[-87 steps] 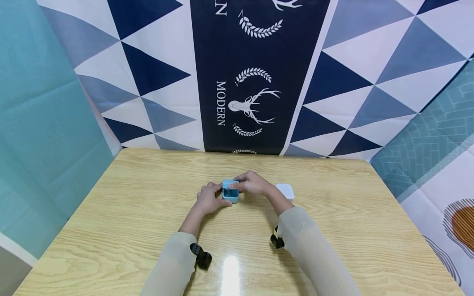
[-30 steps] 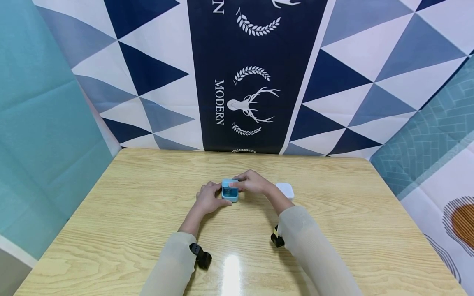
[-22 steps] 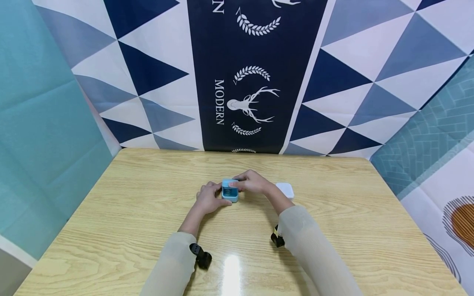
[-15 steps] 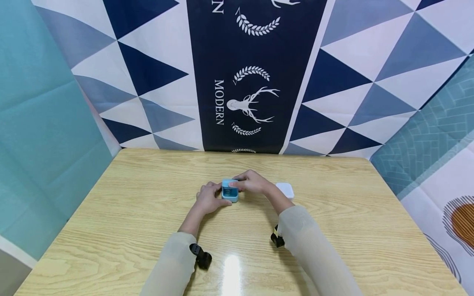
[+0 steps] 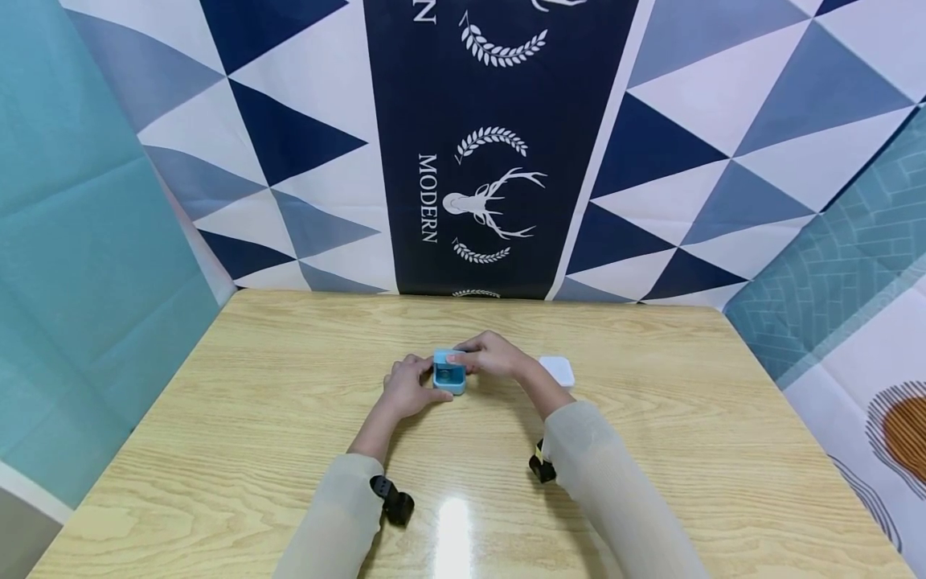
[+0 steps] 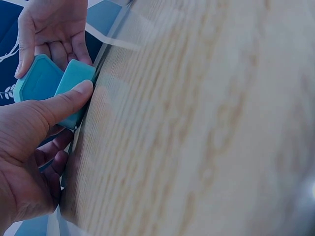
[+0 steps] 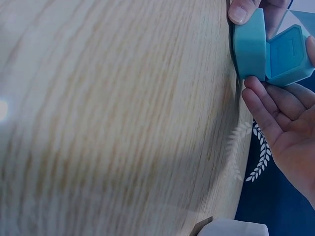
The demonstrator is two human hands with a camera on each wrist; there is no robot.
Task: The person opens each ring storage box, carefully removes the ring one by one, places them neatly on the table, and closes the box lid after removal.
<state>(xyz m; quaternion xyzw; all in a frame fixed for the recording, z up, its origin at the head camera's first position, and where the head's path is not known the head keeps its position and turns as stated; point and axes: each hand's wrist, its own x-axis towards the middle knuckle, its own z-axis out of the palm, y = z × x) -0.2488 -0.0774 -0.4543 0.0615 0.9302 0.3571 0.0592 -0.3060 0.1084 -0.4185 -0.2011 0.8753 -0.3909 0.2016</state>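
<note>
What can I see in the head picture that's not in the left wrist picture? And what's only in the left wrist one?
Only the head view: the flat white thing on the table, the pale sleeves with black gadgets, and the word MODERN.

Only the left wrist view: the palm side of the right hand; the head view shows its back.

Both: the open blue box, the right hand and left hand holding it, and the table.

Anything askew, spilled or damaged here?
One oddity: on the backdrop, the MODERN lettering and deer head are turned sideways. No spill or damage shows; the blue box is open, with the left hand and right hand gripping it, and the white square item lies on the table.
</note>
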